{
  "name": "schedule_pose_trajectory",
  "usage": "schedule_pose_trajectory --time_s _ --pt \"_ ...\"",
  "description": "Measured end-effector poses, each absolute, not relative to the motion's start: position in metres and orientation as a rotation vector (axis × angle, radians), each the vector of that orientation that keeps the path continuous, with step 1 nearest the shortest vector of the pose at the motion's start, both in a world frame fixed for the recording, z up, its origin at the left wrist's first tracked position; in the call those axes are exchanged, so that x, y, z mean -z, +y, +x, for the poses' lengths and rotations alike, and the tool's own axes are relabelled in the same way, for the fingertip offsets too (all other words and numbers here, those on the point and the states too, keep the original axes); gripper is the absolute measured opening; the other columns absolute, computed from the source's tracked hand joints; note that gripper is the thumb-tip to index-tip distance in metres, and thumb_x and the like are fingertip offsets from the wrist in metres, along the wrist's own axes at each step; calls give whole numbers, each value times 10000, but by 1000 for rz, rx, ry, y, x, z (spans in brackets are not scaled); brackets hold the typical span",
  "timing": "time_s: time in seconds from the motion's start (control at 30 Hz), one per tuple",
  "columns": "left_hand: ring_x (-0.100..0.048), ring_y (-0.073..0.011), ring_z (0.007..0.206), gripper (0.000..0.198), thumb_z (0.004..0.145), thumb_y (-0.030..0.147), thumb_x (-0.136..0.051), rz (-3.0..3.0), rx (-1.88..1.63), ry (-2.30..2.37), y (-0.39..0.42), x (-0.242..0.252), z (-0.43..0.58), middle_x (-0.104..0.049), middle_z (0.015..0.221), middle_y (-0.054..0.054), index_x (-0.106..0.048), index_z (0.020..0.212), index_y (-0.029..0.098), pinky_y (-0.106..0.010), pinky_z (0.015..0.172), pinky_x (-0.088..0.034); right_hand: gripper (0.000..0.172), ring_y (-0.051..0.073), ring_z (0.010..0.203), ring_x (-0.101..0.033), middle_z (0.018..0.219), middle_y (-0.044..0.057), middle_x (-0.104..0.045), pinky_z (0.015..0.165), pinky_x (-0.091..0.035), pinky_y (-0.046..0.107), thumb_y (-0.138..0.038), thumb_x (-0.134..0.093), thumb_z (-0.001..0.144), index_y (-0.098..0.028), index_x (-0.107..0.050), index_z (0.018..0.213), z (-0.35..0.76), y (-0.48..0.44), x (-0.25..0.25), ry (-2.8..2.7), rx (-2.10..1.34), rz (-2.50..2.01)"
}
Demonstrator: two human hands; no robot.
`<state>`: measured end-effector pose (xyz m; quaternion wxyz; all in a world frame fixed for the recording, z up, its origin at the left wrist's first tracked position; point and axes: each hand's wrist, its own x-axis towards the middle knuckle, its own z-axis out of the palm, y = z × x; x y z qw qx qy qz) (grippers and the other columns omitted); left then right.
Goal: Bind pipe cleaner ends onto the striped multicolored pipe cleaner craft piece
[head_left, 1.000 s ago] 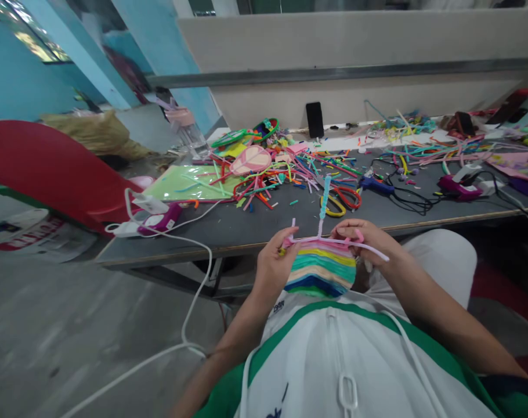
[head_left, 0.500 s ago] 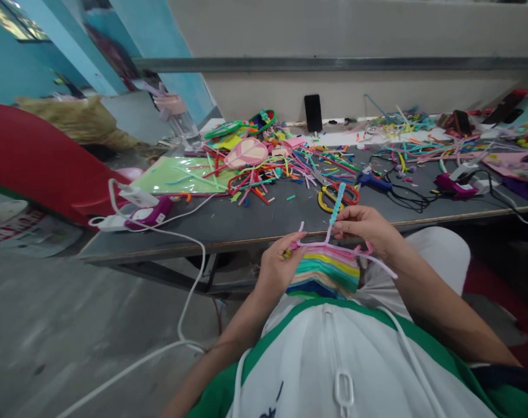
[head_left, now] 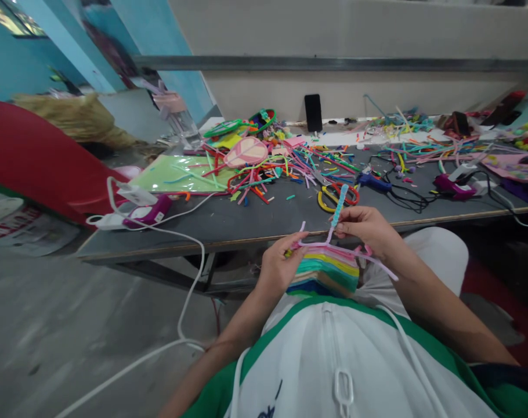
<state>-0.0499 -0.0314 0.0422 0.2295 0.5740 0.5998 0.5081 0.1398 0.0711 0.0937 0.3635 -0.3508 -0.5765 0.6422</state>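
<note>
Between my hands is a pink pipe cleaner [head_left: 318,244], its long free end reaching out to the lower right. A twisted light-blue pipe cleaner stem [head_left: 340,203] rises from its middle, pale lilac at the foot. My left hand [head_left: 281,261] pinches the pink pipe cleaner near its left end, where a short tip pokes up. With closed fingertips my right hand [head_left: 362,226] grips the twisted stem low down. Below them, over my lap, hangs a bundle of striped, many-coloured strips [head_left: 327,270], partly hidden by the left hand.
On the grey table [head_left: 246,217] lie scissors [head_left: 327,200] with red and yellow handles, a blue glue gun [head_left: 375,182], and heaps of loose pipe cleaners [head_left: 285,157]. A phone [head_left: 313,113] leans at the back. A white cable [head_left: 198,273] hangs over the left edge, near a purple power strip [head_left: 153,212].
The twisted stem leans slightly farther to the right at its top. Both hands keep their grip in nearly the same place.
</note>
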Motion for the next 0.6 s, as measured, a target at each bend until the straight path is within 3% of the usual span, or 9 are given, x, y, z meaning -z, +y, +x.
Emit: schedule_pose_trajectory --time_s 0.23,0.6 --pt "-630 -203 1026 304 792 241 -629 1561 -1412 1642 -32 -43 -50 -684 1124 -68 -692 1086 200 -316 940 -463 280 104 588 -597 692 0 -653 625 -520 254 -291 -806 571 -162 -679 784 141 72 -96 -1448 -1741 -999" --pt "-628 -200 1033 295 809 249 -614 1581 -1407 1611 -34 -42 -50 -680 1129 -73 -688 1091 206 -317 927 -473 295 103 463 -554 501 -20 -602 500 -460 214 -421 -707 699 -185 -529 694 129 76 -94 -1690 -1571 -908"
